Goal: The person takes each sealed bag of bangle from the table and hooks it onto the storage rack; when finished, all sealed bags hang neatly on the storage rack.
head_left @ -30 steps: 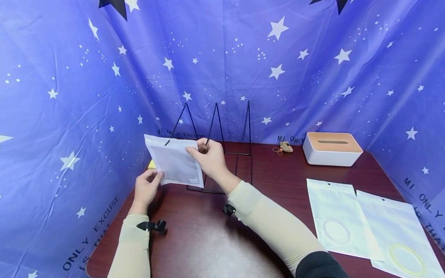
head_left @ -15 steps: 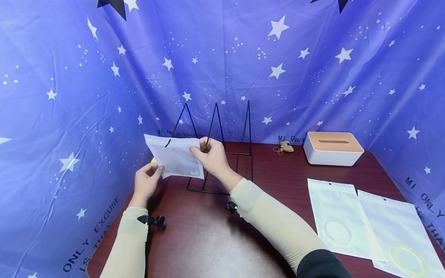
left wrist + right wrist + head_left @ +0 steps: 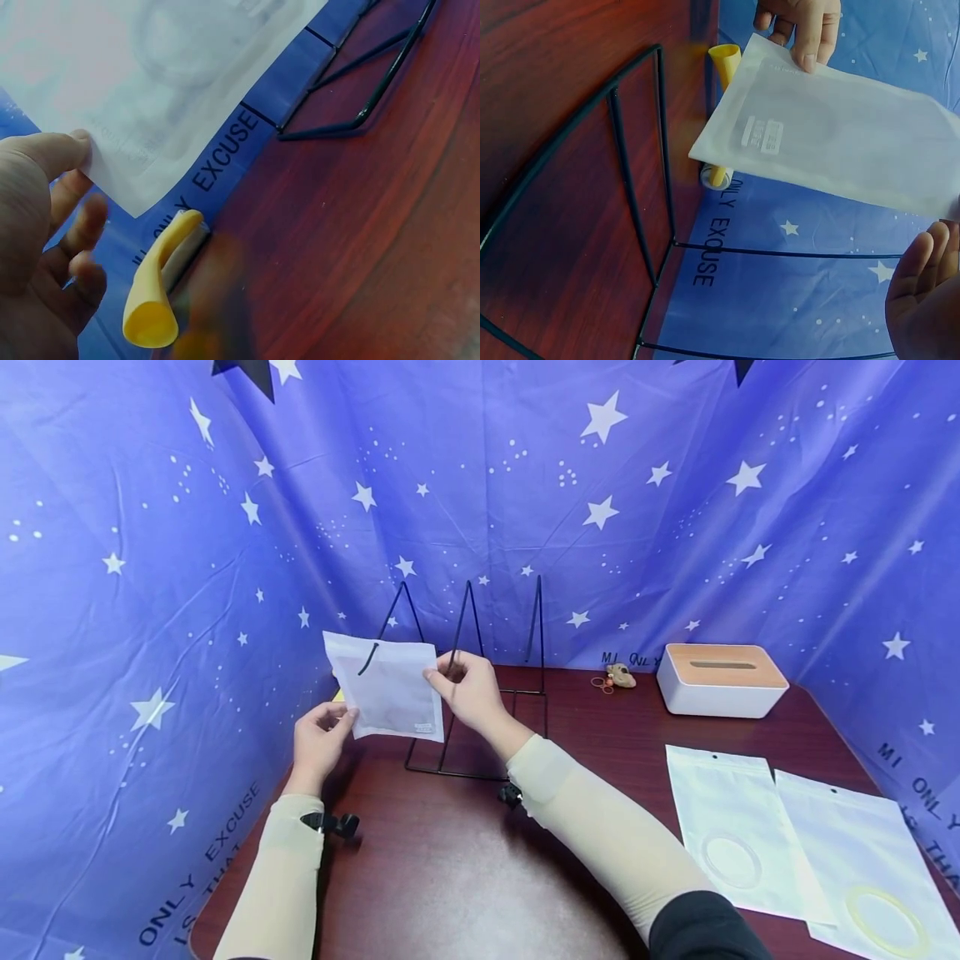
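Both hands hold a small white translucent zip bag (image 3: 390, 689) that hangs at the left prong of a black wire rack (image 3: 542, 635). The prong's tip sticks out in front of the bag near its top edge. My left hand (image 3: 318, 743) pinches the bag's lower left side between thumb and fingers. At the upper right edge, my right hand (image 3: 474, 693) pinches the bag. A faint round shape shows inside the bag (image 3: 172, 45) in the left wrist view, and a small printed label is at a lower corner. Behind it lies a yellow curved, hollow-ended object (image 3: 154, 300).
Two larger white zip bags lie on the table at right, one with a pale ring (image 3: 731, 861), one with a yellow ring (image 3: 887, 920). A white tissue box (image 3: 720, 685) with a wooden lid and a small tan trinket (image 3: 621, 676) stand at the back. Starry curtains enclose the table.
The bag has tilted, then risen slightly and shifted right with both hands. More of the prong now shows in front of it. The grips look the same.
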`<control>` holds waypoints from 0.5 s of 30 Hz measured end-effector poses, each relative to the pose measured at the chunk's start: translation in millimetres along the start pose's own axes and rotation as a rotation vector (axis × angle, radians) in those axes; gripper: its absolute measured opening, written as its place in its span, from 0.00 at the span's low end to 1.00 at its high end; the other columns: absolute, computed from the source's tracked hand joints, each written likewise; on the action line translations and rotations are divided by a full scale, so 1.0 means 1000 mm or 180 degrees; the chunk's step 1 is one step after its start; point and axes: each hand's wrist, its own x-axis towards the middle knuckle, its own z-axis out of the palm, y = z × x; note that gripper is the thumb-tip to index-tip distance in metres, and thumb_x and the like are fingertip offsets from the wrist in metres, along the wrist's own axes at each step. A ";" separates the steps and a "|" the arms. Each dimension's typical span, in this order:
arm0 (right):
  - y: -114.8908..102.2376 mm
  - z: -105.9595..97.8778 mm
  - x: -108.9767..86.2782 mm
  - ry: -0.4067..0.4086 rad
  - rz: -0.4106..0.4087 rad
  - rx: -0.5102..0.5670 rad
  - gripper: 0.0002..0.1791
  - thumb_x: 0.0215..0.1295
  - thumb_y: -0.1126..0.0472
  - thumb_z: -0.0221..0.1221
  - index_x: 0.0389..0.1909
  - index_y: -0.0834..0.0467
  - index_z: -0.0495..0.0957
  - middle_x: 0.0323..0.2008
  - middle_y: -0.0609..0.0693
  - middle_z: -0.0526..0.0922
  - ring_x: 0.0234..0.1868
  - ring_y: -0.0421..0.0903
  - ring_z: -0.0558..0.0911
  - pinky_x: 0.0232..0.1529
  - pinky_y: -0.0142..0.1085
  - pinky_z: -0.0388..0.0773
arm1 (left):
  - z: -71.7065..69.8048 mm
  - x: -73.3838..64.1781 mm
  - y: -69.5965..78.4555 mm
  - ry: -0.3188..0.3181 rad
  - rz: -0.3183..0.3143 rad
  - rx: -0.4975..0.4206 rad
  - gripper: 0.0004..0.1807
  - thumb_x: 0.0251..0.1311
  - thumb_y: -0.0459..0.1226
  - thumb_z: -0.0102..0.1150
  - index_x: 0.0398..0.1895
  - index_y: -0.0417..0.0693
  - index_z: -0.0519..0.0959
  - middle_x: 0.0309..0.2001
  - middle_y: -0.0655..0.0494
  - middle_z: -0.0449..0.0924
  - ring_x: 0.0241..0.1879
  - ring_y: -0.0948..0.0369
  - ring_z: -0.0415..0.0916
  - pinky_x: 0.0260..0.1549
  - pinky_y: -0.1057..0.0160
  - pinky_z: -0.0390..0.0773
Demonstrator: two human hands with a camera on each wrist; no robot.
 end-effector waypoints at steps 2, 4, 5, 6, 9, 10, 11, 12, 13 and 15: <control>0.000 0.000 0.003 0.0016 0.0004 -0.0038 0.06 0.65 0.58 0.71 0.32 0.56 0.87 0.22 0.45 0.81 0.26 0.41 0.76 0.28 0.33 0.73 | 0.002 0.003 0.001 0.0017 -0.0056 -0.0082 0.11 0.64 0.37 0.73 0.42 0.36 0.87 0.26 0.59 0.84 0.22 0.66 0.76 0.22 0.71 0.74; 0.000 0.000 0.006 0.0043 0.0009 -0.0080 0.06 0.65 0.57 0.71 0.32 0.56 0.87 0.21 0.45 0.80 0.25 0.41 0.74 0.27 0.33 0.71 | 0.004 0.006 0.003 -0.0001 -0.0140 -0.0180 0.11 0.64 0.35 0.73 0.43 0.34 0.86 0.26 0.55 0.84 0.20 0.64 0.77 0.21 0.70 0.75; 0.001 0.000 0.007 0.0058 0.0019 -0.0104 0.07 0.65 0.57 0.71 0.32 0.56 0.87 0.21 0.45 0.80 0.25 0.41 0.74 0.27 0.34 0.71 | 0.005 0.007 0.003 -0.0018 -0.0186 -0.0217 0.11 0.65 0.34 0.72 0.43 0.33 0.86 0.25 0.51 0.84 0.20 0.63 0.78 0.20 0.70 0.76; 0.001 0.000 0.009 0.0072 0.0032 -0.0117 0.07 0.65 0.56 0.71 0.33 0.56 0.87 0.21 0.45 0.80 0.25 0.41 0.73 0.27 0.34 0.71 | 0.006 0.008 0.005 -0.0045 -0.0231 -0.0237 0.11 0.65 0.33 0.71 0.44 0.31 0.86 0.26 0.48 0.84 0.20 0.62 0.79 0.20 0.70 0.77; 0.003 -0.001 0.012 0.0114 0.0082 -0.0163 0.08 0.65 0.56 0.71 0.33 0.57 0.87 0.22 0.45 0.80 0.26 0.41 0.74 0.28 0.34 0.72 | 0.010 0.011 0.009 -0.0136 -0.0348 -0.0253 0.12 0.66 0.31 0.69 0.46 0.28 0.84 0.26 0.40 0.84 0.21 0.58 0.81 0.20 0.68 0.79; 0.004 -0.001 0.014 0.0124 0.0096 -0.0177 0.08 0.65 0.55 0.71 0.33 0.56 0.87 0.22 0.45 0.80 0.26 0.41 0.74 0.29 0.35 0.72 | 0.011 0.012 0.010 -0.0157 -0.0376 -0.0249 0.12 0.67 0.31 0.69 0.46 0.27 0.84 0.26 0.39 0.84 0.22 0.57 0.81 0.20 0.67 0.80; 0.005 -0.001 0.015 0.0134 0.0104 -0.0191 0.09 0.66 0.55 0.71 0.33 0.56 0.87 0.22 0.45 0.80 0.26 0.41 0.74 0.29 0.35 0.73 | 0.012 0.013 0.011 -0.0176 -0.0390 -0.0249 0.12 0.67 0.31 0.69 0.46 0.27 0.83 0.27 0.38 0.84 0.22 0.57 0.81 0.20 0.67 0.80; 0.006 -0.002 0.017 0.0143 0.0105 -0.0200 0.09 0.66 0.55 0.71 0.33 0.56 0.87 0.22 0.45 0.80 0.27 0.42 0.74 0.30 0.35 0.73 | 0.014 0.014 0.012 -0.0185 -0.0406 -0.0270 0.13 0.67 0.31 0.68 0.47 0.26 0.83 0.27 0.38 0.84 0.22 0.57 0.81 0.20 0.66 0.81; 0.007 -0.002 0.018 0.0151 0.0096 -0.0215 0.09 0.66 0.55 0.71 0.33 0.57 0.87 0.22 0.46 0.80 0.27 0.42 0.75 0.30 0.35 0.73 | 0.015 0.015 0.012 -0.0187 -0.0409 -0.0294 0.13 0.67 0.31 0.69 0.47 0.27 0.83 0.27 0.38 0.84 0.22 0.58 0.81 0.21 0.66 0.81; 0.008 -0.002 0.021 0.0172 0.0078 -0.0245 0.09 0.67 0.54 0.71 0.33 0.57 0.87 0.22 0.46 0.80 0.26 0.43 0.75 0.30 0.36 0.73 | 0.018 0.018 0.010 -0.0169 -0.0402 -0.0354 0.13 0.67 0.32 0.69 0.47 0.28 0.83 0.27 0.41 0.85 0.23 0.60 0.81 0.21 0.67 0.81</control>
